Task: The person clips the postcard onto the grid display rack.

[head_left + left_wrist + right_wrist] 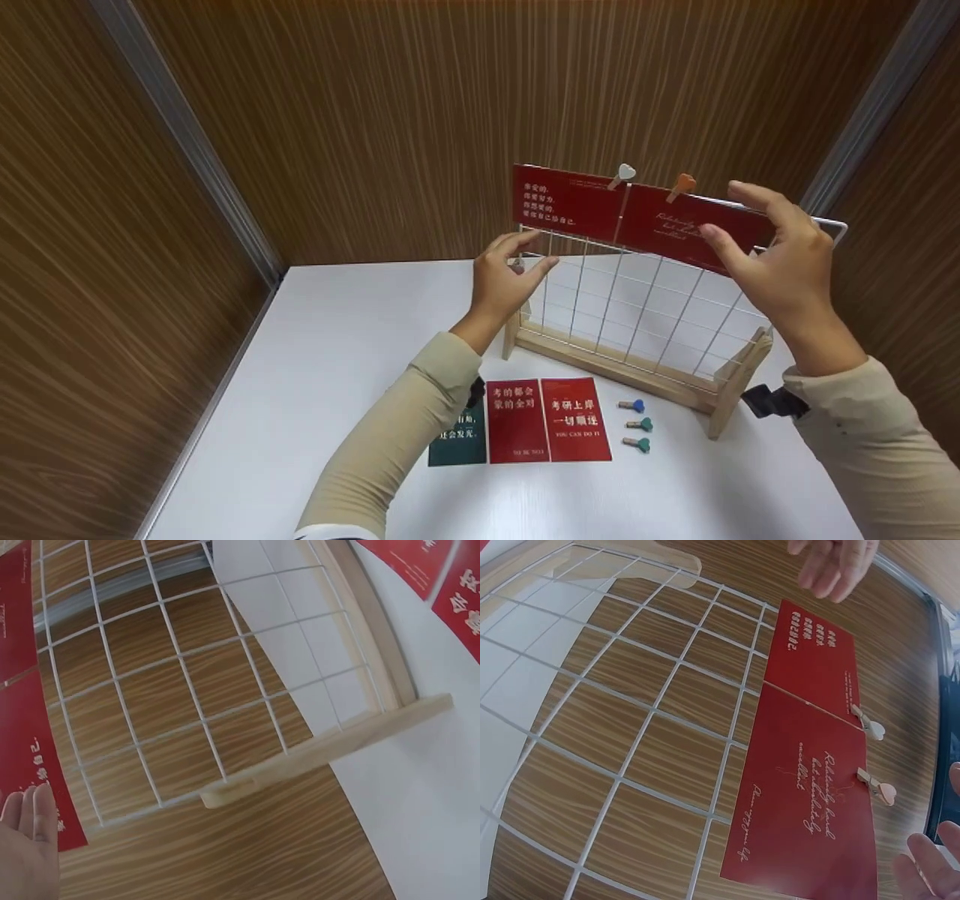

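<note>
Two red cards with pale lettering, a left one (570, 204) and a right one (637, 217), hang side by side along the top of a white wire grid rack (615, 367) with a wooden base. A white heart clothespin (625, 173) and an orange one (684, 185) sit on their top edge. My left hand (506, 277) is at the left card's lower edge, thumb and fingers spread apart. My right hand (795, 259) is by the right card's outer end, its thumb in front and fingers above the edge. In the right wrist view, several of its fingers (926, 862) stay beside the card.
On the white table (315, 360) lie a green card (457, 450), partly behind the left sleeve, a dark red card (517, 431) and a bright red card (576, 442). Beside them are a blue clothespin (636, 406) and two green clothespins (642, 424). Wood-grain walls (375, 112) surround the table.
</note>
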Tool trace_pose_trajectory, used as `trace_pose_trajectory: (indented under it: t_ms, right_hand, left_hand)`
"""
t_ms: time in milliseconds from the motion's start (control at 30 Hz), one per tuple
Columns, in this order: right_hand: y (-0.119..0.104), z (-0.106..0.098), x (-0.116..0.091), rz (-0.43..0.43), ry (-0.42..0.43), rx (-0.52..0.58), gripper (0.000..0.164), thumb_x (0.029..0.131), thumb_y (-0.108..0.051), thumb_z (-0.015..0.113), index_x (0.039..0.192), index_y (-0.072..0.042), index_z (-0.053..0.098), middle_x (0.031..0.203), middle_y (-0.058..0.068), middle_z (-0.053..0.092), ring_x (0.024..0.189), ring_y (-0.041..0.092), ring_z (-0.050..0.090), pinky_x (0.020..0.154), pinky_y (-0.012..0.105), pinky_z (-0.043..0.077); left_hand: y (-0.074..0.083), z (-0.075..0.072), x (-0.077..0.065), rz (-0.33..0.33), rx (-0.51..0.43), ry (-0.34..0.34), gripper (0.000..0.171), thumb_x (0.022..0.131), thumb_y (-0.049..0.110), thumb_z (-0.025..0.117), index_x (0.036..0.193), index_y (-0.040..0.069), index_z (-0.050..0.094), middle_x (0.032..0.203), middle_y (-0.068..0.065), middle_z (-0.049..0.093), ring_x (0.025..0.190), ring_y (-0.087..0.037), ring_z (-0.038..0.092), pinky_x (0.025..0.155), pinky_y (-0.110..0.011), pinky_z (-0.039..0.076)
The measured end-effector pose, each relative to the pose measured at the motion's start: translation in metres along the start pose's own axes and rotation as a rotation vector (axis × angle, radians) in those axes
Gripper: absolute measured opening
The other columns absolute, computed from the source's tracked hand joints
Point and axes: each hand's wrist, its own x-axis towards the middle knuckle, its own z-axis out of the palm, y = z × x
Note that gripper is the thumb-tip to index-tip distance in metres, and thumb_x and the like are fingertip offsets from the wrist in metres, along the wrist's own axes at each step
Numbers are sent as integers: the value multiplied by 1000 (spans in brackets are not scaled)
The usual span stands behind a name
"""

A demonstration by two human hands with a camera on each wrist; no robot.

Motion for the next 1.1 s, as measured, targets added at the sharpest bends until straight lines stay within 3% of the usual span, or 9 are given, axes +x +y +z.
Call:
trace_pose_trajectory:
  t_ms: [133, 367, 500, 667, 833, 1000, 1100]
  right_hand:
    - [0, -2, -7, -10, 17, 14, 49, 79, -11, 78, 126, -13, 63, 118, 6, 65, 105, -4, 53, 91, 12, 38]
    - [2, -1, -22, -20, 28, 8, 57, 76, -6, 80, 129, -13, 60, 123, 5, 63, 114, -3, 49, 100, 20, 34]
    - [5, 2, -33, -33, 40, 6, 63, 74, -4, 80, 133, -13, 57, 127, 6, 61, 118, 13, 53, 101, 20, 34]
    - [9, 6, -49, -42, 12, 20, 72, 74, -6, 81, 139, -16, 50, 133, 8, 55, 121, 29, 50, 104, 33, 35]
    - [16, 10, -66, -51, -24, 33, 77, 72, -8, 82, 140, -14, 48, 134, 10, 54, 122, 33, 49, 105, 45, 35]
    - [26, 15, -82, -20, -77, 29, 80, 69, -6, 83, 141, -15, 47, 131, 14, 56, 117, 36, 49, 94, 60, 38]
    - [32, 19, -90, -10, -105, 27, 81, 69, -5, 83, 141, -15, 48, 132, 13, 55, 116, 35, 50, 90, 63, 40]
  left_hand:
    - [-7, -12, -7, -9, 31, -20, 46, 79, 24, 80, 117, 3, 66, 114, -9, 63, 103, -20, 60, 74, -30, 55]
    - [-20, -30, -21, -22, 115, -34, 49, 78, 27, 80, 119, 6, 65, 117, -7, 62, 106, -18, 59, 77, -27, 52]
    - [-27, -37, -31, -26, 166, -46, 52, 78, 30, 80, 122, 7, 64, 119, -6, 61, 108, -19, 58, 81, -30, 51]
    - [-41, -45, -45, -34, 217, -46, 57, 77, 33, 80, 124, 7, 62, 124, -8, 59, 113, -21, 55, 89, -37, 49]
    - [-54, -52, -60, -81, 240, -48, 60, 77, 34, 80, 126, 6, 60, 127, -9, 57, 121, -23, 50, 102, -39, 40]
    - [-65, -57, -74, -129, 257, -52, 62, 77, 33, 80, 128, 5, 59, 128, -11, 56, 123, -24, 49, 103, -40, 38]
    - [-70, -60, -81, -155, 262, -59, 62, 77, 32, 80, 128, 5, 59, 129, -12, 55, 124, -25, 48, 104, -40, 38]
